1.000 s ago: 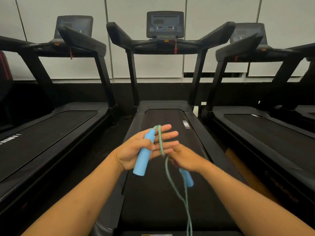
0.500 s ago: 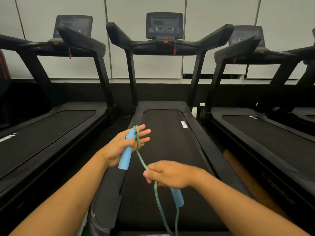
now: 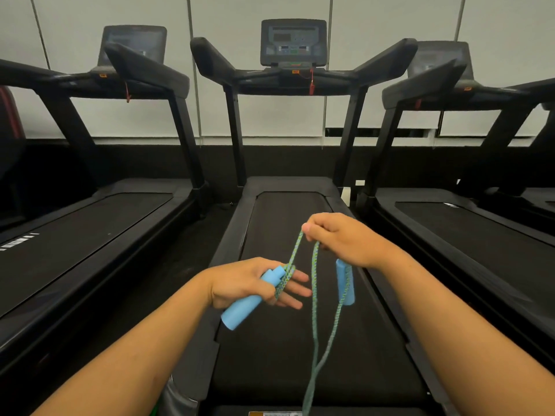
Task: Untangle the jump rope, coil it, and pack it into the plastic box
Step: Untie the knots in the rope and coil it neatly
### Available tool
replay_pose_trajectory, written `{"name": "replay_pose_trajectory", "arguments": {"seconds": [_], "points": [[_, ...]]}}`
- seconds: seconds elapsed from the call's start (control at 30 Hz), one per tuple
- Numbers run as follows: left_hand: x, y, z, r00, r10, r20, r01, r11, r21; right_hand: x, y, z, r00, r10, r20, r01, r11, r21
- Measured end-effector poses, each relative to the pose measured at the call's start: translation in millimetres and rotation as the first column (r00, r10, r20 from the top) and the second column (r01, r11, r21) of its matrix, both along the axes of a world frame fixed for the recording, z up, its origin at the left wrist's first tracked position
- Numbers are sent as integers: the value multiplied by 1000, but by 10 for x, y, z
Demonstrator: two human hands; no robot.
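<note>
Head view shows your left hand (image 3: 255,283) as the anchor: its grip holds one blue foam handle (image 3: 246,301) under the thumb and against the palm, while the fingers (image 3: 292,288) lie straight and spread so the rope (image 3: 313,295) can wrap around them. A few turns of cord already sit across those fingers just beside the handle's top end, which reads as the start of a coil; keeping the fingers extended gives you a form to wind on. Your right hand (image 3: 339,241) is raised above and beyond the left hand, its grip pinching the rope between thumb and curled fingers, so the strand runs taut and slanted down to the wraps. That height looks chosen to keep tension and feed the next turn cleanly. The second handle (image 3: 344,283) hangs below your right wrist, to the right of the left hand's fingertips, and whether the palm clamps its top end cannot be told. From the right hand a long loop of cord drops past the left hand and out of the bottom edge, over the belt of the middle treadmill (image 3: 285,355). The cord is braided, green flecked with blue, slack and kink-free where visible; the handles are smooth pale-blue cylinders. No plastic box is in sight.
</note>
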State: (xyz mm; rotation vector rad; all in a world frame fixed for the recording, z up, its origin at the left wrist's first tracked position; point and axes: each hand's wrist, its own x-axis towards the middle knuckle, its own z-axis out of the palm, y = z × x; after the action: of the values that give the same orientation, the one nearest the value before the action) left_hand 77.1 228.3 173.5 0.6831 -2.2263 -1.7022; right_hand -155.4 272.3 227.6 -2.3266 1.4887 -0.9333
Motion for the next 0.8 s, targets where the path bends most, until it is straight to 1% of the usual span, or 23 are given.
{"name": "replay_pose_trajectory", "arguments": {"seconds": [0.13,0.23,0.33,0.43,0.57,0.7,0.8], "points": [[-44,47,81,990,-102,-102,108,992,64,-105,-163,-180,991,-26,130,17,997,73],[-52,63,126,972,-120,-205,144,984,109,-92,-214,-374,959,39,279,-90,981,170],[-42,35,143,941,-111,-320,165,975,146,-8,-219,-575,947,80,312,-165,952,258],[-10,-21,122,902,-43,-430,153,962,225,139,-189,-759,933,65,354,-206,902,379],[29,-127,72,850,106,-516,50,959,280,291,-119,-915,943,82,321,-228,864,449],[76,-222,26,817,262,-514,-115,947,301,406,-44,-955,961,130,243,-237,840,489],[148,-290,-42,798,346,-493,-208,927,313,441,12,-886,976,177,128,-217,859,463]]}}
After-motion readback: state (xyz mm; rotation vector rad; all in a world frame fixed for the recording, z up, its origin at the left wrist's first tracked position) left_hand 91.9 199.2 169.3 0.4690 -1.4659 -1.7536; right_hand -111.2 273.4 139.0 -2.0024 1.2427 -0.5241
